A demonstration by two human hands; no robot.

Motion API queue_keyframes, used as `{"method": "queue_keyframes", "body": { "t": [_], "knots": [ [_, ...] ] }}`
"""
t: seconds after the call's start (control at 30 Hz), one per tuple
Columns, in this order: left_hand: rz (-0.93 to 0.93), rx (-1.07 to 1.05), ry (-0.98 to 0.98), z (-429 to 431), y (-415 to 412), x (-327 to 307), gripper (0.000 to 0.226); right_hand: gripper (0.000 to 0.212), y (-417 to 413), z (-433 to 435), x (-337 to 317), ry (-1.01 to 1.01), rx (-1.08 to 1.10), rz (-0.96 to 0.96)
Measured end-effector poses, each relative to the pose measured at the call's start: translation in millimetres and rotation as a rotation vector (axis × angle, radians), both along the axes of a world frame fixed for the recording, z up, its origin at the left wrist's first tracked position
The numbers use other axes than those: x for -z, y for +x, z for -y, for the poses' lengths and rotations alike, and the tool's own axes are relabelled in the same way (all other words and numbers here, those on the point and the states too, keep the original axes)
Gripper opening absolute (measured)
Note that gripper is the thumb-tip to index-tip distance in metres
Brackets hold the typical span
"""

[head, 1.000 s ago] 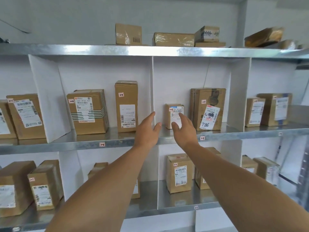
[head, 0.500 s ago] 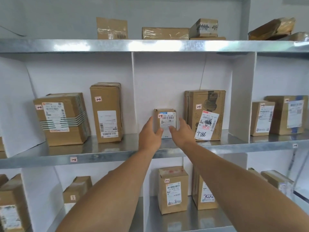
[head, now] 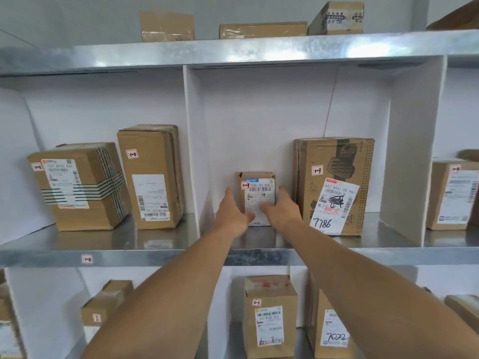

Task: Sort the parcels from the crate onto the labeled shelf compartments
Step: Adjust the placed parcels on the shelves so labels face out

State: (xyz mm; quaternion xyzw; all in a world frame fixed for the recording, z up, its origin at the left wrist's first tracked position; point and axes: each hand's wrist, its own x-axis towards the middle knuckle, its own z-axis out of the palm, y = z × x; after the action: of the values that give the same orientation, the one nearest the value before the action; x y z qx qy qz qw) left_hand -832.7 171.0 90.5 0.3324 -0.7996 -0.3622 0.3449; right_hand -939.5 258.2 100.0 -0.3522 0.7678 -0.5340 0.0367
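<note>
While both arms reach up to the grey metal shelf (head: 155, 255), the small brown cardboard parcel with a white printed label (head: 256, 189) stands upright on it, in the middle compartment, and carries a small tag that reads 1-3. The left hand (head: 233, 213) holds the parcel from its 9 o'clock side. Its fingers lie together along the left wall and the thumb bends over the lower front. The right hand (head: 281, 211) holds it from the 3 o'clock side in the same way, with the fingers together on the right wall and the thumb on the label. At 3 o'clock from the parcel, near but apart, stands a large brown cardboard box with "7786" written on its label (head: 334, 186). At 9 o'clock a white divider panel (head: 191, 141) closes the compartment. Beyond it are a tall brown carton tagged 1-2 (head: 150, 174) and a wide brown carton with green stripes (head: 77, 185). At 6 o'clock, one level lower, stands a brown box tagged 2-3 (head: 269, 314).
</note>
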Motion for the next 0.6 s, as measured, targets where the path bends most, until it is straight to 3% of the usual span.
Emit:
{"method": "queue_keyframes", "body": {
  "t": [0.2, 0.33, 0.6],
  "knots": [
    [-0.012, -0.024, -0.010, 4, -21, 3, 0.083, 0.049, -15, 12, 4, 0.017, -0.056, 0.015],
    [-0.037, -0.036, -0.053, 12, -32, 7, 0.052, 0.048, -23, 18, 6, 0.011, -0.065, 0.003],
    [-0.047, -0.065, -0.034, 16, -45, 7, 0.045, 0.040, -31, 29, 9, -0.011, -0.080, -0.024]
  ]
}}
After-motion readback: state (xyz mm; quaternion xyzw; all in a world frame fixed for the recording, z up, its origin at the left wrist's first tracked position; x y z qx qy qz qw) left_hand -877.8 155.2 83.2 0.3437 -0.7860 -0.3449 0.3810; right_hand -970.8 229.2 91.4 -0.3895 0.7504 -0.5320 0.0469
